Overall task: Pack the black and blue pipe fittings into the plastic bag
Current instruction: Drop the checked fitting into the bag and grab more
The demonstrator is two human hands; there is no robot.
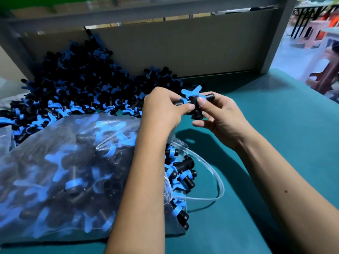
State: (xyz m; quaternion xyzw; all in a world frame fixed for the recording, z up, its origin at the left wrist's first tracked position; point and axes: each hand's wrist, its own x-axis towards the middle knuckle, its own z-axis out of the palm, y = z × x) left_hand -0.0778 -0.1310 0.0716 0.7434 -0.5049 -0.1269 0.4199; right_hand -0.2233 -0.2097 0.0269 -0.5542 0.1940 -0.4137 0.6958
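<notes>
A black and blue pipe fitting point(193, 103) is pinched between the left hand point(163, 110) and the right hand point(218, 116), held clear of the green surface point(256, 162) just beyond the plastic bag point(64, 171), apparently for a check before packing. The bag, already bulging with fittings, is laid on its side with its mouth turned toward the hands, seemingly for easy filling. Behind the bag, the loose pile point(77, 85) is banked against a grey panel point(183, 50).
</notes>
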